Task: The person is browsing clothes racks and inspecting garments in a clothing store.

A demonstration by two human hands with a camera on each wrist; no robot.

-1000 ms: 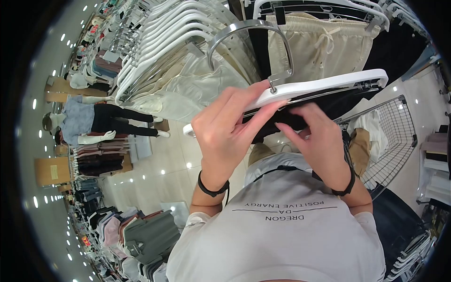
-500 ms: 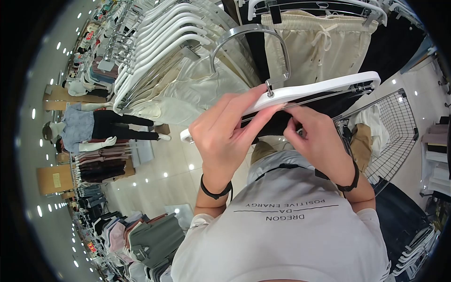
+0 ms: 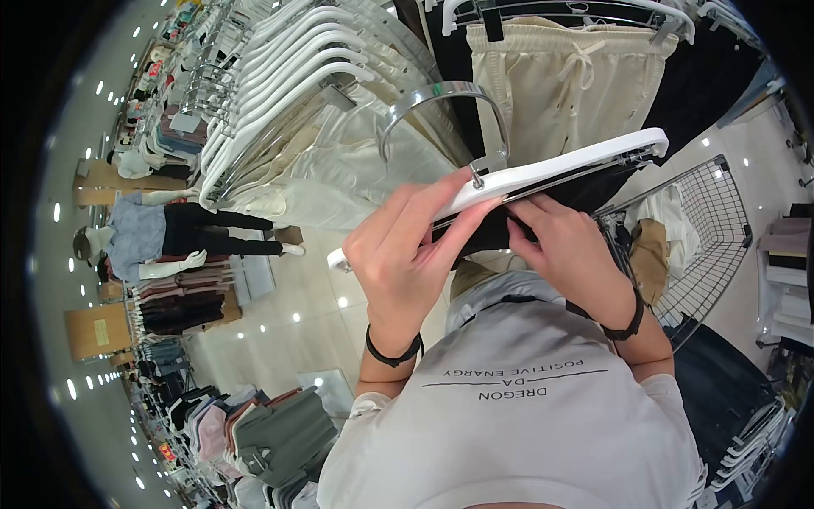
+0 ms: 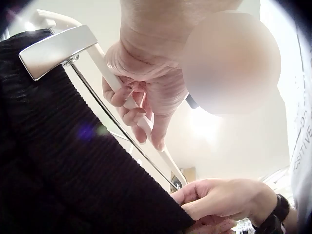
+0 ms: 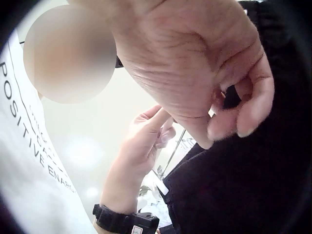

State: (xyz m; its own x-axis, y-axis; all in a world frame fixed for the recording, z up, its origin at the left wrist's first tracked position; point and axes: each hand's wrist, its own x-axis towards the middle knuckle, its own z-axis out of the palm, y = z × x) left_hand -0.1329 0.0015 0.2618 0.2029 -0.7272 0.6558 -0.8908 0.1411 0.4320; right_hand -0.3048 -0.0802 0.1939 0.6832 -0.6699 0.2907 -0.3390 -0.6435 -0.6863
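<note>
In the head view, the left hand [image 3: 405,246] pinches a white hanger [image 3: 560,170] below its metal hook, with thumb and fingers on either side of the bar. Black garment [image 4: 97,151] with a ribbed elastic waistband hangs from the hanger's metal clip [image 4: 58,51] in the left wrist view. At the far end of that waistband, the right hand [image 4: 226,200] has its fingers curled about the edge of the cloth. The right wrist view shows the right hand [image 5: 195,73] close up against the black fabric [image 5: 224,180], some fingertips partly hidden.
White hangers [image 3: 297,68] with pale trousers crowd the rack at upper left. Cream drawstring trousers [image 3: 577,85] hang ahead. A wire cart [image 3: 708,246] holding clothes stands on the right, and a dressed mannequin [image 3: 140,233] on the left.
The hanger and left hand have moved slightly down in the head view, its right end dropping a little leftward. The right hand has come in closer under the bar, onto the black cloth.
</note>
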